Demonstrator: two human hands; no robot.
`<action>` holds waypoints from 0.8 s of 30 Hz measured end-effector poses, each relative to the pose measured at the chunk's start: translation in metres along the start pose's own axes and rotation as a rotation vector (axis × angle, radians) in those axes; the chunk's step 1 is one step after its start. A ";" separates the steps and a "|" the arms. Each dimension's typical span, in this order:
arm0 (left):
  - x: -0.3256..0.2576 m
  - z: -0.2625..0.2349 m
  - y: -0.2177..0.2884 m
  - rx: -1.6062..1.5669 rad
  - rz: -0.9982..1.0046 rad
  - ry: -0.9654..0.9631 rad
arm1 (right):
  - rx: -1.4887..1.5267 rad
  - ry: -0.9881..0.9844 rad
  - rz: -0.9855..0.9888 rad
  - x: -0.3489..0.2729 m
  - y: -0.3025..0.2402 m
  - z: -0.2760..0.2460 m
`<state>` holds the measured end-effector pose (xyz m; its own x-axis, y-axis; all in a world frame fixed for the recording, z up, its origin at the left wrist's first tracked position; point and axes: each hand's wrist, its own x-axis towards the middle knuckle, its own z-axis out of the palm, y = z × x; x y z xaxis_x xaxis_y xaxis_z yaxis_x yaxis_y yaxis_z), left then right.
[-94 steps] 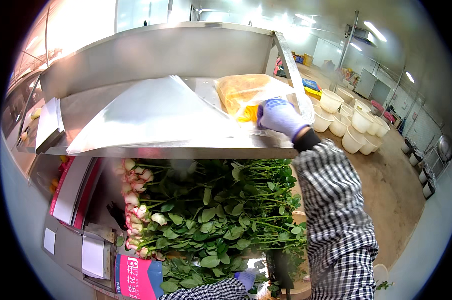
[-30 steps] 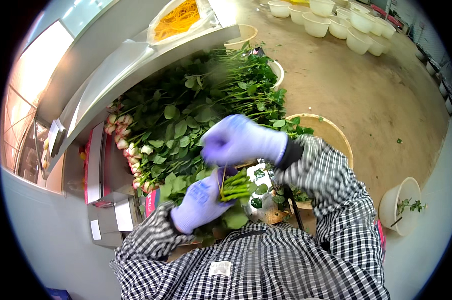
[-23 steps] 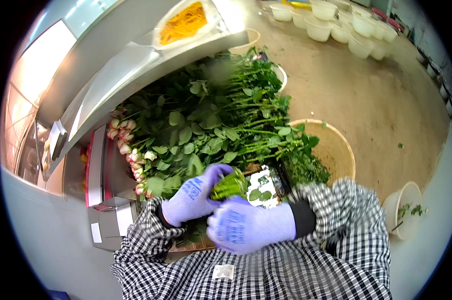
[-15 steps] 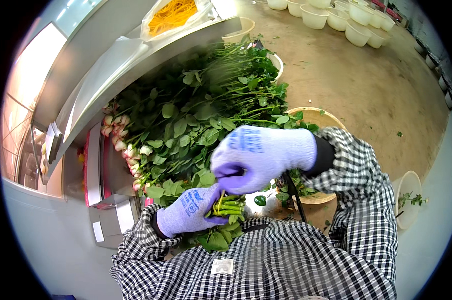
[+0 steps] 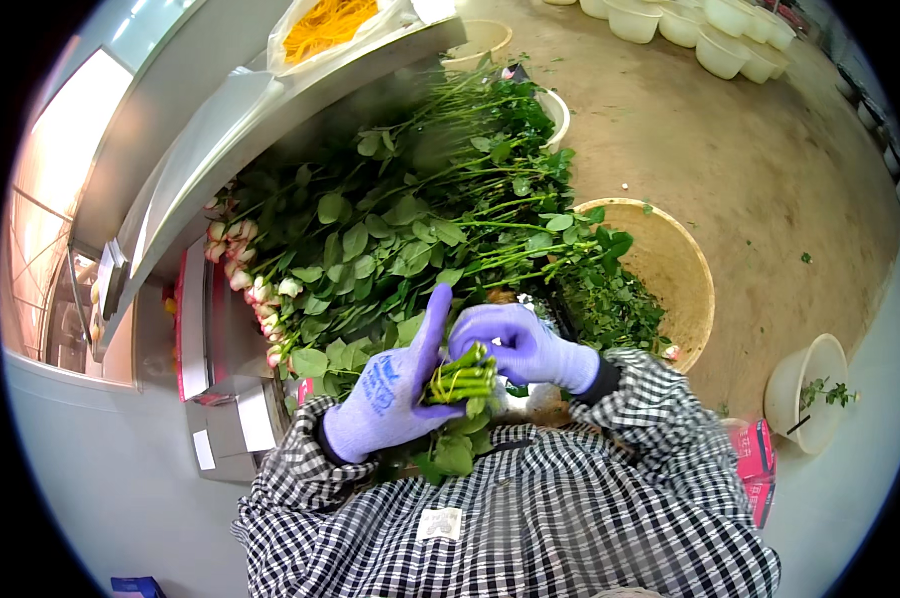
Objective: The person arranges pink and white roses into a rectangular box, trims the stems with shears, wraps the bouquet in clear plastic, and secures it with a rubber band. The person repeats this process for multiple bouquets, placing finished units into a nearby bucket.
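Observation:
My left hand point(image 5: 385, 399), in a pale purple knit glove, is wrapped round a bunch of rose stems point(image 5: 460, 384) close to their cut ends. Its index finger points up, away from the stems. A thin yellow rubber band point(image 5: 452, 379) circles the bunch. Just to the right of the stem ends is my right hand point(image 5: 519, 344), gloved alike, its fingers curled in a pinch; what is between them, if anything, is hidden. Beyond both hands lies a large heap of leafy roses point(image 5: 390, 219), with pink-and-white blooms point(image 5: 241, 259) at its left.
A bag of yellow rubber bands point(image 5: 330, 30) sits on the ledge at upper left. On the right stand a tan tub point(image 5: 694, 269) with cut leaves and a white bucket point(image 5: 783, 384) with a sprig. Pale basins point(image 5: 724, 50) are stacked far right; pink boxes point(image 5: 756, 453) are at my right side.
My right hand has drawn down and to the right, off the top of the bunch. My left index finger has straightened upward. The bunch stays in my left hand.

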<state>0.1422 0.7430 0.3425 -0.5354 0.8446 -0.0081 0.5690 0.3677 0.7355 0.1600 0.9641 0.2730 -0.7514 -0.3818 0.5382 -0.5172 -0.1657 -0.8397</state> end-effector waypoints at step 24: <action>-0.294 0.084 -0.282 -0.938 -0.560 0.510 | 0.690 0.990 0.913 -0.153 0.159 0.216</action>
<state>0.1915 0.4242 0.0806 -0.8684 0.3293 -0.3708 -0.3830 0.0296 0.9233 0.2810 0.7995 0.0414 -0.8088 0.1150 -0.5768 0.3419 -0.7060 -0.6202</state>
